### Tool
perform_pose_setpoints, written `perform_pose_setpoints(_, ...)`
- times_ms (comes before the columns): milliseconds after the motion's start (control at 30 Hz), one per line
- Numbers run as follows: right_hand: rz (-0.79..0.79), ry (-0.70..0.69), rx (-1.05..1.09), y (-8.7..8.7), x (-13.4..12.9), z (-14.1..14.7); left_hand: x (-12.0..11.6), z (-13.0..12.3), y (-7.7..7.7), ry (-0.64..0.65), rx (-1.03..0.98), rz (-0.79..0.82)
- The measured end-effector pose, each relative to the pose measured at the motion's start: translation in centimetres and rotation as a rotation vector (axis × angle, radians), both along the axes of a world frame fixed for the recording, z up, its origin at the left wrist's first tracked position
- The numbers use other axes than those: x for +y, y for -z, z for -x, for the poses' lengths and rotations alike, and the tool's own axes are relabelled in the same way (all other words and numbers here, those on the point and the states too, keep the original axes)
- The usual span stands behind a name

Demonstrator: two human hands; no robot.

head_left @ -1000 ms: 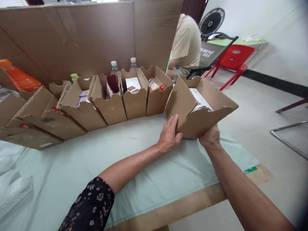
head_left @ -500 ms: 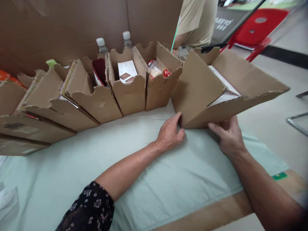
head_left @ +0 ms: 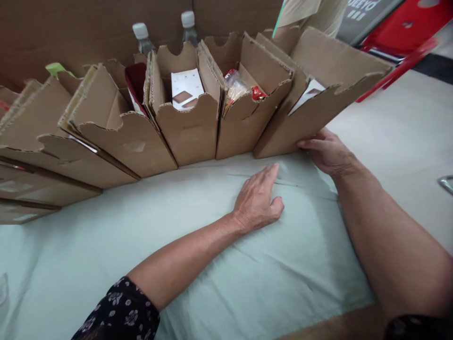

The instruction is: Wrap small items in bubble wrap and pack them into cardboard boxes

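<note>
Several open cardboard boxes stand side by side in a curved row on the pale green cloth (head_left: 198,198). At the right end is a box (head_left: 297,123) with a white item (head_left: 309,92) inside. My right hand (head_left: 327,150) grips this box at its lower right corner, thumb in front, the other fingers partly hidden. Its left side rests against a box (head_left: 253,123) holding red and clear packets (head_left: 239,89). My left hand (head_left: 258,196) lies on the cloth in front of the row, fingers stretched, thumb apart, holding nothing.
Two bottles with white caps (head_left: 140,31) (head_left: 188,19) stand behind the row, before a brown panel (head_left: 88,33). At the upper right are a person's light clothing (head_left: 327,16) and a red chair (head_left: 410,28). The table's bare edge (head_left: 336,328) shows at the bottom.
The right-end box has moved left and back against its neighbour, with my right hand on it. My left hand has come off that box. The view has shifted.
</note>
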State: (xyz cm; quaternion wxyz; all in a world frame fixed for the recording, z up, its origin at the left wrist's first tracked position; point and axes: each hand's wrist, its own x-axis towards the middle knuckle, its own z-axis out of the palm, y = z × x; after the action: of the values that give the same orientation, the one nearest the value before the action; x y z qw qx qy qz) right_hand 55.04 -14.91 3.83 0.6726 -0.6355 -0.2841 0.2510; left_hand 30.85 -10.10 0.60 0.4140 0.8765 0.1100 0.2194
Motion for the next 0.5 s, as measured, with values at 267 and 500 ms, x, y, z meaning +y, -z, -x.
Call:
perform_pose_setpoints(267,-0.018,0.034,-0.084,1.3,2.1,-1.3,-0.1,0.1,-0.2,-0.012,0.062,-0.059)
perform_pose_setpoints(500,0.081,0.25,-0.327,2.6,2.6,0.2,0.0,0.1,-0.4,-0.03,0.106,-0.124)
